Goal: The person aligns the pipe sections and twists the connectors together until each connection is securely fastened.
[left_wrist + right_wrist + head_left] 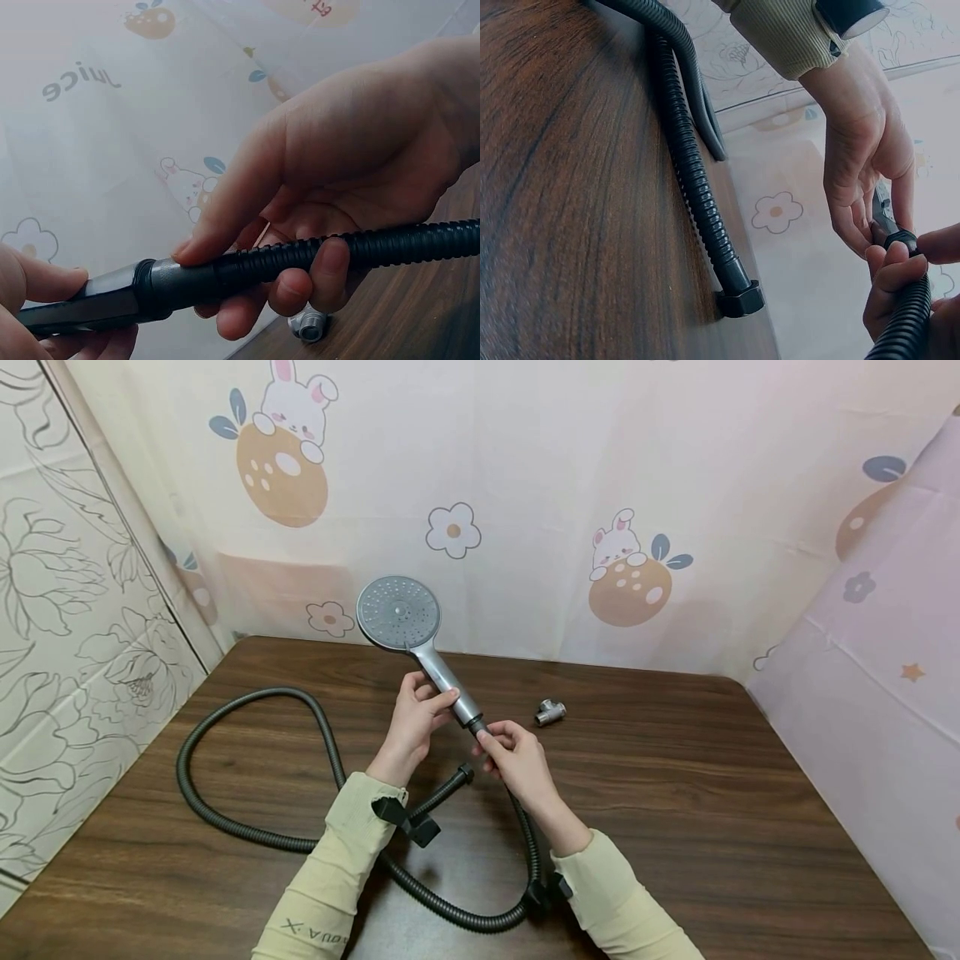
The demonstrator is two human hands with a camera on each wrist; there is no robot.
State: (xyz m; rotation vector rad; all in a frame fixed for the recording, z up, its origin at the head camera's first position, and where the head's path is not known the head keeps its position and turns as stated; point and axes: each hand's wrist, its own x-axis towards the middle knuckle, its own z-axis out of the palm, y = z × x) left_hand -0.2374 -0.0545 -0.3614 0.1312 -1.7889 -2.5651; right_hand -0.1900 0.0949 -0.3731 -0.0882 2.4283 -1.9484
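Observation:
A grey shower head (pixel 400 612) with a round spray face is held tilted above the table, its silver handle slanting down to the right. My left hand (pixel 413 717) grips that handle, thumb on top. At the handle's lower end, my right hand (pixel 517 760) pinches the black end fitting of the ribbed shower hose (pixel 258 835). In the left wrist view, fitting and handle meet in line, with the right thumb pressing on the collar (pixel 187 276); how far they are joined I cannot tell. The hose's other end, a black hex nut (pixel 740 299), lies loose.
A small chrome tee connector (pixel 551 712) lies on the brown wooden table (pixel 675 793), right of the hands. The hose loops over the left side and beneath both forearms. A printed curtain (pixel 525 460) hangs behind the table's back edge.

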